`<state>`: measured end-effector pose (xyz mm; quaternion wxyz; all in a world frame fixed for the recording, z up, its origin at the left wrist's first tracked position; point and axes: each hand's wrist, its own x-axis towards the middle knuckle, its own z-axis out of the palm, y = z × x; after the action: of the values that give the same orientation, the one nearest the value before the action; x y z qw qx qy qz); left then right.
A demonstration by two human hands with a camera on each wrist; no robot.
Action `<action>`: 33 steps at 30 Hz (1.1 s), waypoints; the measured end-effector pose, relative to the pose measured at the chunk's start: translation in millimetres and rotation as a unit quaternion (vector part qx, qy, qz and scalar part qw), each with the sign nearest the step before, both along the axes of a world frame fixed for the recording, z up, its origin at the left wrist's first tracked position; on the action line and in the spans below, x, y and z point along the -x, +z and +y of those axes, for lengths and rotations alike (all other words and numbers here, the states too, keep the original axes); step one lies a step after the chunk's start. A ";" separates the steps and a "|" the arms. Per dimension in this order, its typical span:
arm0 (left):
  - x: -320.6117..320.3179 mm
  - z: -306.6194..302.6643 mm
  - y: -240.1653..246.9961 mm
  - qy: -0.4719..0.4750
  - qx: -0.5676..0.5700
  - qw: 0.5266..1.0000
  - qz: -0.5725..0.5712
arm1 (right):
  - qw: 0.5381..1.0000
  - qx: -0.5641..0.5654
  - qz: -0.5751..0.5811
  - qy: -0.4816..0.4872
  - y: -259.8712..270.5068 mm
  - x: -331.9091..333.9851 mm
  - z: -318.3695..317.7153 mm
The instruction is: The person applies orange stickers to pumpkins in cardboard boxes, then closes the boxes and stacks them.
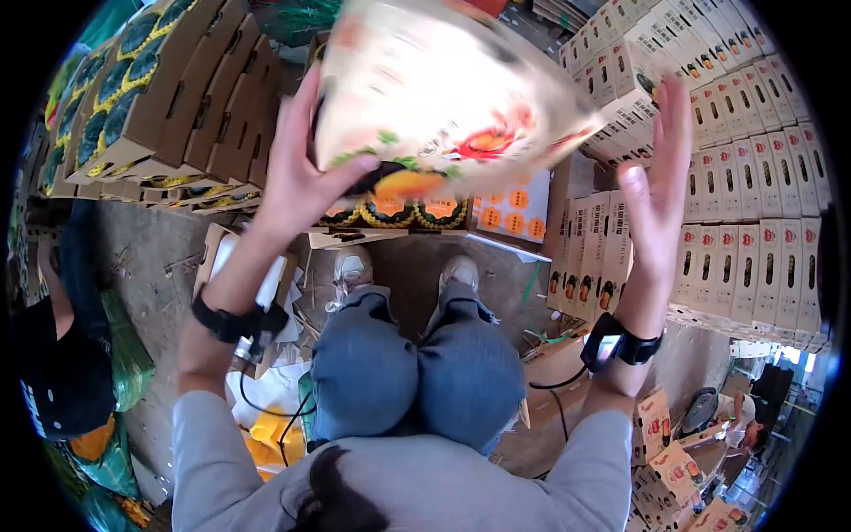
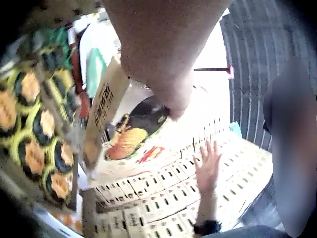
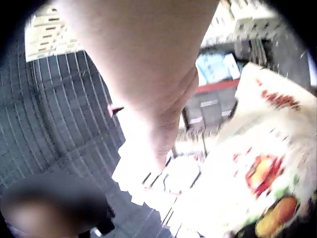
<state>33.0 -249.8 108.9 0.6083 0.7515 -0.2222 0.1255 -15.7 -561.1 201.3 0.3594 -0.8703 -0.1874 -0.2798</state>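
Observation:
A printed cardboard carton point(image 1: 443, 97), cream with red, green and orange pictures on it, is held up in front of the body, tilted and blurred. My left hand point(image 1: 297, 173) grips its left edge, thumb on the near face and the other fingers hidden behind. In the left wrist view the carton point(image 2: 131, 141) shows a dark squash picture and a lettered side. My right hand point(image 1: 658, 177) is raised to the right of the carton, apart from it, fingers extended and holding nothing. The right wrist view has the carton point(image 3: 267, 153) off to one side of that hand.
Brown cartons point(image 1: 204, 106) are stacked at the left. White cartons point(image 1: 745, 177) form a high stack at the right. Ahead of the feet stands a box of orange-labelled produce point(image 1: 425, 213). Another person point(image 1: 62, 355) is at the far left. A yellow bag point(image 1: 269, 436) lies beside the legs.

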 end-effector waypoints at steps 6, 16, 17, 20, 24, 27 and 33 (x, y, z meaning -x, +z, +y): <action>46.2 -17.6 -116.1 -0.057 0.108 0.906 0.405 | 0.768 -0.481 0.422 -0.024 -234.7 48.8 -59.5; 4.9 74.2 -134.6 0.082 0.133 0.874 0.459 | 0.710 -0.533 0.447 -0.108 -308.8 -40.1 52.5; 8.7 84.5 -145.7 0.071 0.180 0.840 0.507 | 0.705 -0.543 0.446 -0.097 -306.8 -38.7 58.4; 22.8 94.2 -148.8 0.025 0.141 0.861 0.489 | 0.682 -0.547 0.478 -0.091 -317.9 -20.9 47.1; 51.8 94.8 -146.0 0.035 0.131 0.845 0.517 | 0.699 -0.505 0.502 -0.069 -316.2 15.3 39.0; 48.4 102.6 -149.8 0.002 0.137 0.829 0.542 | 0.693 -0.507 0.507 -0.075 -309.9 17.8 42.1; 49.9 131.1 -205.1 0.035 -0.087 0.896 0.435 | 0.667 -0.524 0.522 -0.092 -336.0 30.4 12.5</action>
<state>-16.9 -118.7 -96.2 0.5713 0.7886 0.0808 -0.2125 -46.1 -548.6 -134.6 0.7676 -0.5556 0.2892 0.1361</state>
